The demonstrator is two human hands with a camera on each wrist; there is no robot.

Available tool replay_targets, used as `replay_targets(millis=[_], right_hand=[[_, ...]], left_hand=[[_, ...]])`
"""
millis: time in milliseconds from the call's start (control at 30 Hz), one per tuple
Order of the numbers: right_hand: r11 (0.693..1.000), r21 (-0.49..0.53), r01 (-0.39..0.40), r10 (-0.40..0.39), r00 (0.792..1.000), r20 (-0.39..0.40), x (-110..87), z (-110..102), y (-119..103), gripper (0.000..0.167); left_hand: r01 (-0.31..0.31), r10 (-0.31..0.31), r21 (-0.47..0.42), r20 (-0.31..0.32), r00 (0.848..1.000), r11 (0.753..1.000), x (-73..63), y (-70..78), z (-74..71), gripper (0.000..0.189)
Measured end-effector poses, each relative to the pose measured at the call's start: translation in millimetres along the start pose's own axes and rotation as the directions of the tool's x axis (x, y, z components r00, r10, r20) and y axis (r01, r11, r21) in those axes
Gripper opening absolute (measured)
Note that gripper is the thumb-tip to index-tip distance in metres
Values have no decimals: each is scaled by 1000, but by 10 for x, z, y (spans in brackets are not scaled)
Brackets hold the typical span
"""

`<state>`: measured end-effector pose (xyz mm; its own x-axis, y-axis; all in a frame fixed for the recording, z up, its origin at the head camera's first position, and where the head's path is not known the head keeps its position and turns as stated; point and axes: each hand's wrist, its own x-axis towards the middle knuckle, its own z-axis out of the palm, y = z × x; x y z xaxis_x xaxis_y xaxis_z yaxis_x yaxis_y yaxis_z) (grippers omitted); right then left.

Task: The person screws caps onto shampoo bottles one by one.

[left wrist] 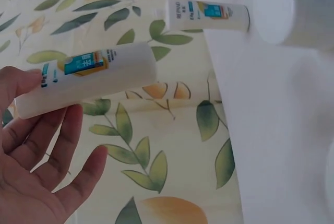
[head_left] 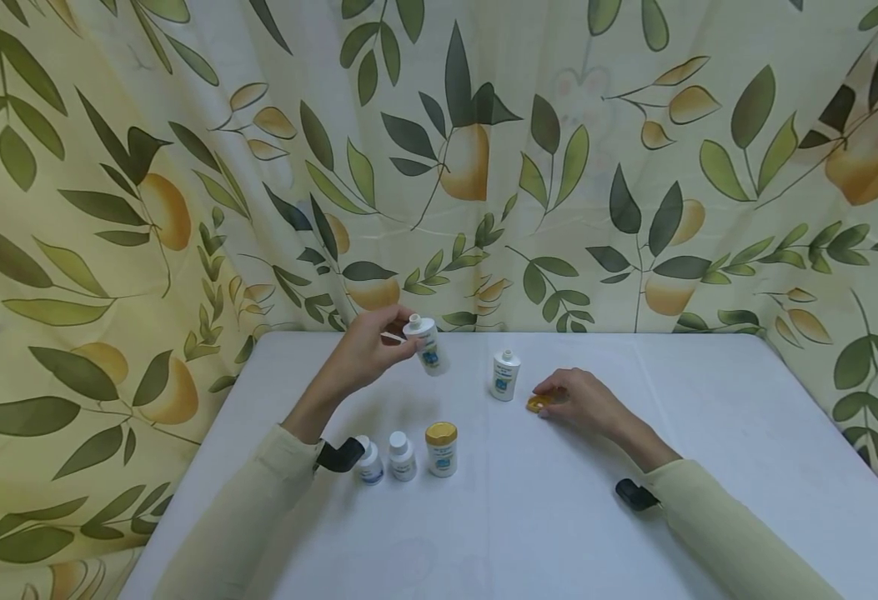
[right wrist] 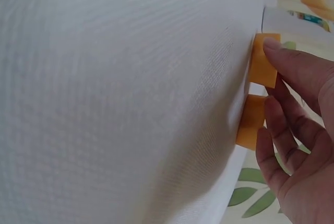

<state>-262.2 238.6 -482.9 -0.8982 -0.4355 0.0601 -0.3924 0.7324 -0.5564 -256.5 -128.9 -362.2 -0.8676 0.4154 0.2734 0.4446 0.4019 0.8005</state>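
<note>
In the head view my left hand (head_left: 374,346) holds a white bottle (head_left: 427,348) with a blue label and a bare white nozzle, raised over the back of the table. Thumb and fingers pinch this bottle (left wrist: 94,78) near its nozzle end in the left wrist view. A like bottle (head_left: 505,379), also uncapped, stands on the table between my hands. My right hand (head_left: 577,400) is low at the tabletop, thumb and fingers pinching a yellow cap (right wrist: 263,62). Right beside it sits a second yellow cap (right wrist: 251,122), with fingertips at its edge.
Nearer the front stand two small white bottles (head_left: 402,458) (head_left: 370,463), the left one partly behind the left wrist's black camera (head_left: 341,455). Beside them is a white jar (head_left: 442,458) with a gold lid. A leaf-patterned curtain (head_left: 439,167) hangs behind the white table (head_left: 559,533).
</note>
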Motion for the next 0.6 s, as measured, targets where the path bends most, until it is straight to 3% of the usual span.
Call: replay_targets(millis=[400,600], right_hand=[[997,66,-29,29,1000,-9,-34,-28,-45,22],[989,138,-48,47,999,6,-58,-85,-102,20]], left_hand=[[3,-6,-41,-82,997,999,-125,36,116,24],[13,-25,-123,-98,995,992,-171,64,182,25]])
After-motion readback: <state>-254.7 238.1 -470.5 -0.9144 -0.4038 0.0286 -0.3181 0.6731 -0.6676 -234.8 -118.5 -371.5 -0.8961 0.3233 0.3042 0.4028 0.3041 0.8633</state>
